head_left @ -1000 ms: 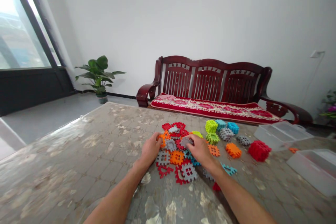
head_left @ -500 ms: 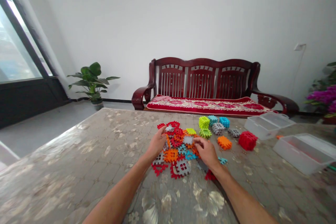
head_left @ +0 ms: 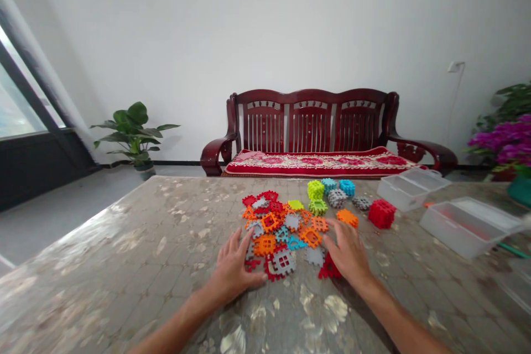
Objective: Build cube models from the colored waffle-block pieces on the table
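A loose pile of toothed plastic building tiles in red, orange, grey and blue lies on the table. My left hand [head_left: 235, 264] rests at the pile's near left edge, fingers spread, its thumb beside a grey window tile [head_left: 284, 262]. On the right side, my right hand [head_left: 347, 249] is open with thumb and index finger apart. Its fingertips are at an orange square tile [head_left: 319, 224]; whether they touch it I cannot tell. A red tile [head_left: 329, 267] lies partly hidden under that hand. Near the middle are an orange window tile [head_left: 264, 245] and a blue tile [head_left: 296, 242].
Sorted stacks stand behind on the right: yellow-green [head_left: 316, 190], blue [head_left: 347, 187], grey [head_left: 337, 198], orange [head_left: 347, 217] and red [head_left: 381, 213]. Two clear plastic boxes [head_left: 452, 235] sit farther right. A wooden bench [head_left: 309, 121] is beyond the table [head_left: 136, 249].
My left hand has drawn back toward me from the pile's far left side. My right hand has shifted slightly right and its fingers have opened. The view has turned a little.
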Available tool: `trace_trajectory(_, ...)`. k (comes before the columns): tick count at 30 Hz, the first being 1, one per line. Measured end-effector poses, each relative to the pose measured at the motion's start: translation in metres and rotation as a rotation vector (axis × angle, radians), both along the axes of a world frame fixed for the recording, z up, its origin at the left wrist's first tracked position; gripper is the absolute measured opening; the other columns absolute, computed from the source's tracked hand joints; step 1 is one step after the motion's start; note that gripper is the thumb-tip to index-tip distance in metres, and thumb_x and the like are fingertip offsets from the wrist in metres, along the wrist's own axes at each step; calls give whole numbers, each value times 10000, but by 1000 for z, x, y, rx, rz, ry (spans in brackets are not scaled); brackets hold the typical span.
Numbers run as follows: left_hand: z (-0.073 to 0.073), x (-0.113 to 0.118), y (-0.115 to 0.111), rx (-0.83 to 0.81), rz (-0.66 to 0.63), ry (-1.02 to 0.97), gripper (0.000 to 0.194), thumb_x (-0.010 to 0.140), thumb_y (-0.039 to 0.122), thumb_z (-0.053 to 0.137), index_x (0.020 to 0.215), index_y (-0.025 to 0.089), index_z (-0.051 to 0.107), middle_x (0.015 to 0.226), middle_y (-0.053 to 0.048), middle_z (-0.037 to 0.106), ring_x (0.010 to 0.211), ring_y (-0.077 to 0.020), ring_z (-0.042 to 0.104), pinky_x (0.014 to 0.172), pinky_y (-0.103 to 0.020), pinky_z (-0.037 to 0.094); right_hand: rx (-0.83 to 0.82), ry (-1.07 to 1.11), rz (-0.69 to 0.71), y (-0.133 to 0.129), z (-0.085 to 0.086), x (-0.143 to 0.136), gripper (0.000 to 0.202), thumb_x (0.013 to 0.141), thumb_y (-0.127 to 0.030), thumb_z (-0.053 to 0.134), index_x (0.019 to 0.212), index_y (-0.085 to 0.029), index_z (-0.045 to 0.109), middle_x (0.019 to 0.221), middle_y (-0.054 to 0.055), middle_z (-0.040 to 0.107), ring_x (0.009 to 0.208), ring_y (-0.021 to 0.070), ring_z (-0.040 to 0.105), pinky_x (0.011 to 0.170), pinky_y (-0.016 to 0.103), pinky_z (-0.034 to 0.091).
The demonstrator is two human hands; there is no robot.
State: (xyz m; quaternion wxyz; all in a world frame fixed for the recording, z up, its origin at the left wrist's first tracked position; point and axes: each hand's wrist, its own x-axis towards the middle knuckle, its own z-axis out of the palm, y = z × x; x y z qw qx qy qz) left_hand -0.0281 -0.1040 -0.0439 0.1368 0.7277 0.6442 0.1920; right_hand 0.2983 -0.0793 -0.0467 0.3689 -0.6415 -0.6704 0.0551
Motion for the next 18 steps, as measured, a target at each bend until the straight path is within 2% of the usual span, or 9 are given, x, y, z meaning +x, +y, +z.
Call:
trace_trajectory(3, -7, 13, -9, 13, -28, 79, 1140, 543, 552, 828, 1548, 301, 353, 1638, -163, 267, 1493, -421, 243, 1187, -582, 198, -69, -27, -19, -12, -22, 6, 454, 848, -360, 525, 1283, -248, 593, 1324, 110, 616, 1279, 326, 508, 1099, 517, 379)
trace_trajectory(6, -11, 25, -8, 81, -41, 111, 1070, 575, 552, 810, 1529, 311, 390, 1632, -156, 286, 1496, -411, 236, 1189, -591, 181, -105, -9, 7, -11, -33, -5, 481, 841, -347, 529, 1308, -248, 581, 1341, 113, 607, 1284, 320, 514, 1110, 515, 375)
trace_trajectory(9, -13, 28, -4, 152, -38, 118, 931, 669, 526, 765, 1506, 300, 429, 1620, -156, 309, 1483, -389, 273, 1182, -578, 221, -99, 53, 128, -2, -32, -25, 510, 826, -309, 536, 1327, -226, 577, 1373, 115, 592, 1298, 294, 514, 1135, 488, 363)
trace_trajectory(14, -13, 21, -2, 191, -54, 115, 646, 886, 449, 558, 1496, 268, 444, 1598, -141, 348, 1472, -327, 321, 1170, -524, 301, -84, 227, 353, 11, -19, -51, 466, 834, -264, 498, 1278, -197, 622, 1352, 105, 618, 1284, 246, 542, 1131, 449, 397)
trace_trajectory(16, -11, 19, -5, 181, -69, 134, 636, 897, 426, 547, 1503, 269, 436, 1606, -134, 338, 1481, -322, 308, 1176, -521, 298, -41, 230, 372, 14, -15, -54, 427, 834, -235, 481, 1222, -205, 660, 1332, 96, 633, 1275, 236, 552, 1130, 440, 401)
trace_trajectory(18, -7, 19, -9, 137, -82, 169, 713, 848, 420, 617, 1515, 259, 423, 1620, -146, 315, 1495, -339, 278, 1188, -529, 273, 23, 182, 314, 18, -15, -53, 426, 831, -200, 466, 1206, -213, 669, 1339, 91, 628, 1294, 236, 532, 1148, 448, 378)
